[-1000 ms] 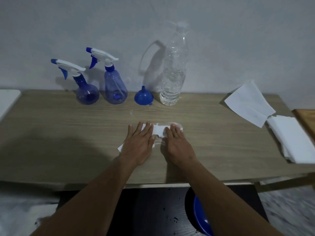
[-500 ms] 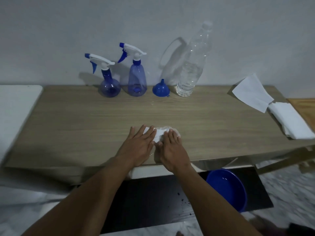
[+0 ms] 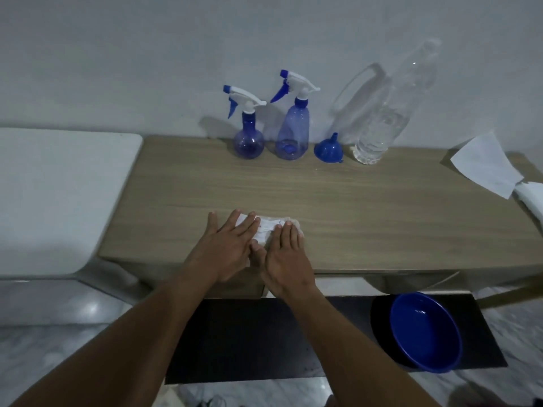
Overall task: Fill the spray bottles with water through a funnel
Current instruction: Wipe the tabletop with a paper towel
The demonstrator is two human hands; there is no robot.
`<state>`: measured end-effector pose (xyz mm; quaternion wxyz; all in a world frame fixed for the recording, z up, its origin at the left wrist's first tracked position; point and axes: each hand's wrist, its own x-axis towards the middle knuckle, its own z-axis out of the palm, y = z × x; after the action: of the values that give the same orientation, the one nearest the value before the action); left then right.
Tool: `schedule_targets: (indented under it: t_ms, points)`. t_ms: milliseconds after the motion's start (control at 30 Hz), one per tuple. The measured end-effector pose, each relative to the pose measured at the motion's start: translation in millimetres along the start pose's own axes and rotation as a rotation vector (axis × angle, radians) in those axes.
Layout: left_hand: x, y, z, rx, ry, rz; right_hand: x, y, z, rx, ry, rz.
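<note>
Blue plastic first, counted outward from my end: one basin [image 3: 423,333] on the floor below and to the right of the hands. Well past the fingertips I count one funnel [image 3: 327,149] and two sprayers, the round spray bottle [image 3: 249,142] and the tall spray bottle [image 3: 292,136]. I also count one clear water bottle [image 3: 379,124] and two hands.

The left hand [image 3: 227,248] lies flat, fingers straight and a little spread, pressing on a white tissue [image 3: 266,227] on the wooden table [image 3: 367,215]. The right hand [image 3: 286,257] sits just beside it, equally flat, with its fingertips on the same tissue. Neither grips anything, and the hands hide most of the tissue.

The basin sits on a dark mat [image 3: 264,342] under the table's near edge. Against the wall, both spray bottles stand upright with their trigger heads on, the tall one just right of the round one. Next on the right, the funnel rests mouth down with its spout up, and the partly filled water bottle stands beside it. Far right of the hands, one loose paper sheet [image 3: 484,168] lies by a folded white stack [image 3: 533,195]. To the left of the hands, a white surface [image 3: 58,201] sits beside the table.
</note>
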<state>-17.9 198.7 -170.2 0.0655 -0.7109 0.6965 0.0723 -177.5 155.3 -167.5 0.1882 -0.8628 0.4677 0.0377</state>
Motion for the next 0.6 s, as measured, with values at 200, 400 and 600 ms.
schedule_targets:
  t_ms: [200, 400, 600]
  points:
    - [-31, -57, 8, -0.036, 0.017, -0.110, 20, -44, 6, -0.031, -0.006, -0.020]
    - [-41, -63, 14, -0.029, 0.002, -0.171, 23, -61, 8, -0.018, -0.011, -0.136]
    - [-46, -56, 17, -0.052, -0.007, -0.191, 23, -61, 13, -0.044, -0.085, -0.388]
